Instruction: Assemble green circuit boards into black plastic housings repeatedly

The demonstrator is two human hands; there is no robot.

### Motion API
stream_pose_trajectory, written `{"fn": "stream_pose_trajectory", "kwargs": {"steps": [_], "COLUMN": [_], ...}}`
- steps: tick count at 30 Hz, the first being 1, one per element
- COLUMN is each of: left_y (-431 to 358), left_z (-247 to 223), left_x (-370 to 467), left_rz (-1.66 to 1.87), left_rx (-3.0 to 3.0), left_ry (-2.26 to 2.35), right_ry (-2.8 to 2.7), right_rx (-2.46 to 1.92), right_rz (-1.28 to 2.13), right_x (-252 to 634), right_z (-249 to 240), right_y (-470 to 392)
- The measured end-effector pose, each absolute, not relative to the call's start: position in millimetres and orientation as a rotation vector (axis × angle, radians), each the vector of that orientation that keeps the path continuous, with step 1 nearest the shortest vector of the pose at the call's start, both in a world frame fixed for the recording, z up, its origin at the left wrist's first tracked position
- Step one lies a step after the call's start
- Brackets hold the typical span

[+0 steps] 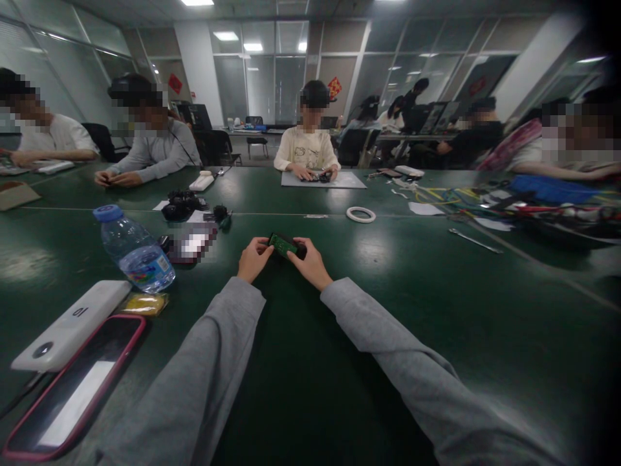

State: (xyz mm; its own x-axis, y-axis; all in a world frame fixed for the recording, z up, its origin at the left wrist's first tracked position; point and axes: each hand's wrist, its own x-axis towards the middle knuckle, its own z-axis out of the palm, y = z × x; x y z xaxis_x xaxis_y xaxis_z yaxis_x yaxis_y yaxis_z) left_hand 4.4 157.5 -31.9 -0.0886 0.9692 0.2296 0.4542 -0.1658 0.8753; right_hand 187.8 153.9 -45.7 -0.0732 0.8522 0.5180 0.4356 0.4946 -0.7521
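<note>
A small green circuit board (283, 244) with a dark edge or casing around it is held between my two hands, low over the green table. My left hand (254, 259) grips its left end, thumb on the near side and fingers behind. The right end is pinched by my right hand (310, 264), with the thumb tip on the board's near edge. Something dark and rounded shows beside my right fingers; I cannot tell whether it belongs to the board. Both forearms are in grey sleeves.
Left of me are a water bottle (138, 252), a white power bank (72, 323), a phone (77, 388) with a red rim and a yellow packet (145, 304). Ahead lies a white ring (361, 215). Tangled cables (524, 207) and a wrench-like tool (475, 241) are at right. Several people sit around.
</note>
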Motion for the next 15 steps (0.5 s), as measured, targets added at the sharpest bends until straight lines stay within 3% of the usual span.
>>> {"fn": "stream_pose_trajectory", "kwargs": {"steps": [8,15], "left_y": [163,172], "left_z": [-41,-49], "left_x": [0,-2], "left_rz": [1.222,1.351], "left_rx": [1.758,1.703], "left_ry": [1.504,1.489], "right_ry": [-1.758,-2.149], "right_rx": [-1.176,-1.101], "right_rz": [0.225,-0.150], "right_x": [187,178], "right_z": [-34,-19], "right_y": [144,125]}}
